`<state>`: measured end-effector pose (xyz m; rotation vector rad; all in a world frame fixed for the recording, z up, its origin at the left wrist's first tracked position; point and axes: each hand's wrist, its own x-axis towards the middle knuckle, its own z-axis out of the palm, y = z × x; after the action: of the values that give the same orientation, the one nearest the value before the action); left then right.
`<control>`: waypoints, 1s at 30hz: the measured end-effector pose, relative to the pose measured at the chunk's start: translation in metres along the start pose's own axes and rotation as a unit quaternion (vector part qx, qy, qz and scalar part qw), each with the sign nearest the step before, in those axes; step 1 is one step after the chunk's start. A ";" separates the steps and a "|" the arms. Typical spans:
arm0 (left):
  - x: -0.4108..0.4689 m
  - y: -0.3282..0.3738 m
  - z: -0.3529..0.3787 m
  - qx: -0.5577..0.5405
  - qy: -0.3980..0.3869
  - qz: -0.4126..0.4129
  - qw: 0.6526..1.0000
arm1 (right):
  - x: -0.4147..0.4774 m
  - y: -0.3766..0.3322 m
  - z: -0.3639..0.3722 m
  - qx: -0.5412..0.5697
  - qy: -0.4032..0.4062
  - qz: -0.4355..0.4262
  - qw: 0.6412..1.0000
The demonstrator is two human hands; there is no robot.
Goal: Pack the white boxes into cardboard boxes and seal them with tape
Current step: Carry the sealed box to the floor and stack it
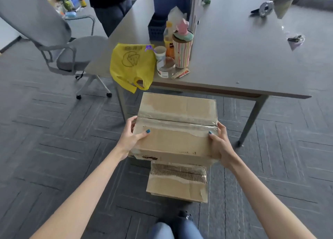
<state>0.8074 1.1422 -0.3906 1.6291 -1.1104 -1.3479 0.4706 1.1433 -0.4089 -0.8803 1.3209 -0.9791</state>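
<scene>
Head: cardboard box [177, 139], dark carpet [54, 148], grey table [234, 58], perhaps toys [69, 2].

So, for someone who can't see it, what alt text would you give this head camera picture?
A person's left hand and right hand grip a taped-shut cardboard box by its sides, with a second box lower down on the grey carpet. Behind stand a grey table carrying a yellow bag and a striped cup, and a grey chair at left.
</scene>
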 end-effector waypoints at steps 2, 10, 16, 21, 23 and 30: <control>0.032 -0.011 0.011 0.001 -0.005 0.015 1.000 | 0.023 0.012 -0.006 -0.009 0.009 -0.004 1.000; 0.111 -0.053 0.048 -0.014 -0.011 0.014 1.000 | 0.096 0.058 -0.024 -0.014 0.042 -0.008 0.999; 0.149 -0.078 0.056 -0.017 -0.018 0.008 1.000 | 0.133 0.078 -0.027 -0.019 0.055 -0.011 0.998; 0.173 -0.089 0.062 -0.021 -0.022 0.008 1.000 | 0.153 0.088 -0.031 -0.012 0.060 -0.019 0.998; 0.179 -0.094 0.065 -0.023 -0.026 0.007 0.999 | 0.158 0.094 -0.035 -0.008 0.059 -0.017 0.998; 0.191 -0.107 0.075 -0.027 -0.037 -0.003 0.999 | 0.168 0.111 -0.045 -0.001 0.062 -0.021 0.998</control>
<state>0.7651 1.0007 -0.5692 1.5564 -1.1038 -1.4399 0.4333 1.0277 -0.5753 -0.8630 1.4141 -1.0789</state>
